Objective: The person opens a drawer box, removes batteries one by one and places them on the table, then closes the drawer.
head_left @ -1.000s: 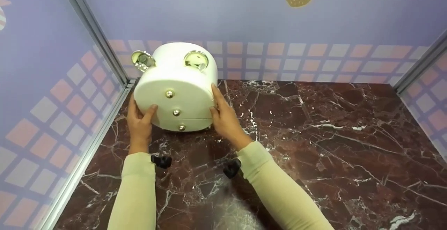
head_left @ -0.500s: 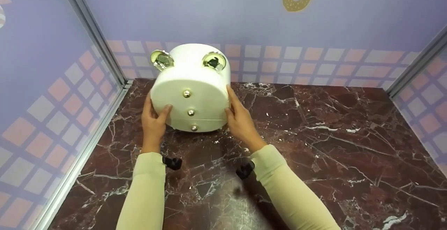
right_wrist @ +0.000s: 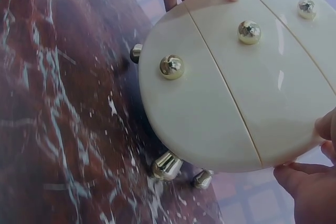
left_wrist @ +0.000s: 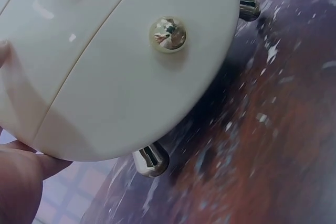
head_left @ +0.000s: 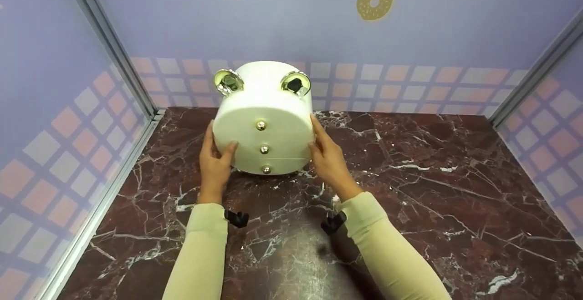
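A glossy white, round-fronted drawer box [head_left: 246, 138] has gold knobs down its front and two gold ear-shaped pieces on top. Seams between its drawers show in the right wrist view, along with short gold feet [right_wrist: 167, 166] beneath. Whether those feet touch the marble top cannot be told. My left hand [head_left: 215, 168] grips the box's left side, thumb on the front face. On the opposite side my right hand [head_left: 331, 161] holds it, its thumb at the front edge. The fingers behind both sides are partly hidden.
Dark red marble tabletop [head_left: 410, 209] with white veins lies under and around the box. A purple back wall [head_left: 437, 31] with a checked band stands close behind. Side panels [head_left: 54, 136] with metal corner strips flank the left and right.
The box has moved to the right along the back of the tabletop, away from the left panel, with both hands still holding it. The head view has shifted slightly.
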{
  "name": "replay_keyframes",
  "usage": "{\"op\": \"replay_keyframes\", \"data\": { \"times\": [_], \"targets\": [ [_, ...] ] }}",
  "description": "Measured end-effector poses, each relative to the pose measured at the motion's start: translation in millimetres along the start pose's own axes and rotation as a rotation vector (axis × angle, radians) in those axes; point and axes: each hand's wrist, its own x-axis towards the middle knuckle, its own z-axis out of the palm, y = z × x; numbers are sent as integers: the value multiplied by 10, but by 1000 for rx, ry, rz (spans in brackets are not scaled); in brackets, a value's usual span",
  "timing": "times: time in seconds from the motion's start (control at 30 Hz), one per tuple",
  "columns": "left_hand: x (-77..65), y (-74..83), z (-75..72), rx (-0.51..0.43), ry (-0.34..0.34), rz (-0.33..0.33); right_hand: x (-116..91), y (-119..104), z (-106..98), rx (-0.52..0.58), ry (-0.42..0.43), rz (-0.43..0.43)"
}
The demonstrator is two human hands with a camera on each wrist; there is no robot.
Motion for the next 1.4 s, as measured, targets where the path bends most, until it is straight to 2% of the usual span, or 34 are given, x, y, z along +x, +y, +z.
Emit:
{"op": "replay_keyframes", "data": {
  "times": [0.13, 0.47, 0.77, 0.87, 1.03, 1.23, 1.4],
  "targets": [
    [6, -130, 108, 1, -15, 35, -23, 62, -96, 14, 12, 38],
    [-61, -178, 398, -1, -55, 63, -74, 208, -327, 7, 91, 40],
    [-137, -159, 659, 65, -110, 31, -116, 328, -574, -17, 152, 47],
    [-148, -222, 753, 85, -121, 48, -135, 374, -660, -14, 167, 57],
    [-190, -248, 901, 100, -164, 31, -171, 442, -798, 11, 194, 69],
    [-207, -268, 1042, 63, -215, 100, -189, 491, -938, 37, 222, 47],
    [-216, -278, 1130, 46, -235, 127, -202, 539, -1028, 46, 236, 47]
  ]
}}
